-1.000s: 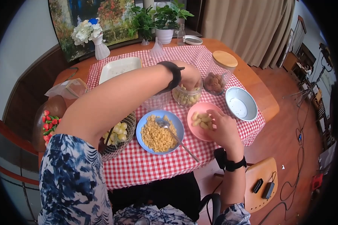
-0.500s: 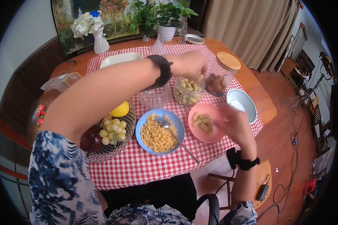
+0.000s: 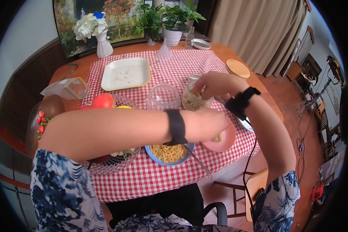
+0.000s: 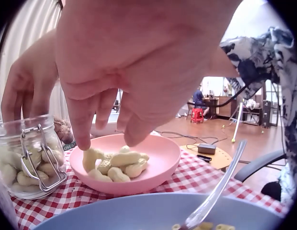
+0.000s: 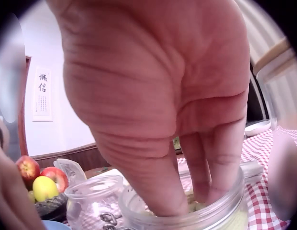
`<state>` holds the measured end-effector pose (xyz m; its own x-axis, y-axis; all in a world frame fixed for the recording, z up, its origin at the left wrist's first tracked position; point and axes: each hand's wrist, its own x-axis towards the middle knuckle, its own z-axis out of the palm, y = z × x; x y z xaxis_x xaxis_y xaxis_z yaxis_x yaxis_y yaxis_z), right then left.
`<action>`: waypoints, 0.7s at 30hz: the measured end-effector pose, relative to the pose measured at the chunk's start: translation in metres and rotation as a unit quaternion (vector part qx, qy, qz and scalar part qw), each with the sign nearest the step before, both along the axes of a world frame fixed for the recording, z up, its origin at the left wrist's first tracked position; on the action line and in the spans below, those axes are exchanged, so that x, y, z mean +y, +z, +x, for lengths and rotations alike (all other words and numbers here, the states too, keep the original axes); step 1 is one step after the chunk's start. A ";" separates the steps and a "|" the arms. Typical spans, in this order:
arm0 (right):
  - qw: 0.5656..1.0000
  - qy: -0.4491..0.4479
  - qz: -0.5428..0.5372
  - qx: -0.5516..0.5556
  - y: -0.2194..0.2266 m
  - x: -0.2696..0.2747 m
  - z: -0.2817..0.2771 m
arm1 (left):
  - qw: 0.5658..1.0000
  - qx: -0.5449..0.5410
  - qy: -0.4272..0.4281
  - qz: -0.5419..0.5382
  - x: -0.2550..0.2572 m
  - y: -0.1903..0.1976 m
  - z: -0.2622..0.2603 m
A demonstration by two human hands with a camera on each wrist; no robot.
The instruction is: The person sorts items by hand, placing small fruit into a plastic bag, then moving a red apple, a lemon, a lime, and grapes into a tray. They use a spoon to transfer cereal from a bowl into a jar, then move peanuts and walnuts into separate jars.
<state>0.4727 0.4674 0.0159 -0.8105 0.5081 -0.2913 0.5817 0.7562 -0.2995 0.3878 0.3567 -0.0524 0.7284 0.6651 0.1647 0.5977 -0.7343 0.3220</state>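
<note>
My left hand (image 3: 207, 123) hangs over the pink plate (image 3: 226, 145), its fingers pointing down and spread. In the left wrist view one fingertip touches an unshelled peanut (image 4: 89, 159) at the edge of a small heap of peanuts (image 4: 120, 166) on that plate. Reaching over from the right, my right hand (image 3: 216, 85) has its fingers inside the mouth of a clip-top glass jar (image 4: 31, 163) that holds more peanuts. The right wrist view shows thumb and fingers apart within the jar's rim, their tips partly hidden by the glass.
A blue plate (image 3: 168, 154) of small pasta with a spoon sits under my left forearm. Beside the peanut jar stands an empty glass jar (image 3: 163, 96). A wooden-lidded jar (image 3: 237, 69) is behind my right hand. Fruit (image 3: 103, 101) and a white tray (image 3: 125, 73) lie to the left.
My left hand has come from the peanut jar, down to the pink plate. My right hand has left the plate and gone up into the jar, so the forearms now cross.
</note>
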 end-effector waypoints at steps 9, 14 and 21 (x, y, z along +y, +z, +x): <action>0.999 0.031 0.036 0.017 -0.063 0.056 -0.014 | 0.989 0.051 0.137 0.006 -0.003 0.076 -0.039; 0.992 0.036 0.083 0.094 -0.024 0.037 0.010 | 0.971 0.011 0.238 0.027 0.036 0.086 -0.064; 0.987 0.075 0.054 0.128 0.002 0.005 0.074 | 0.964 0.156 0.214 -0.008 0.091 0.047 -0.056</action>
<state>0.5464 0.4724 0.0178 -0.9193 0.3931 -0.0173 0.3757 0.8641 -0.3350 0.3321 0.4477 -0.0050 0.3989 0.9165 -0.0308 0.9146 -0.3952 0.0857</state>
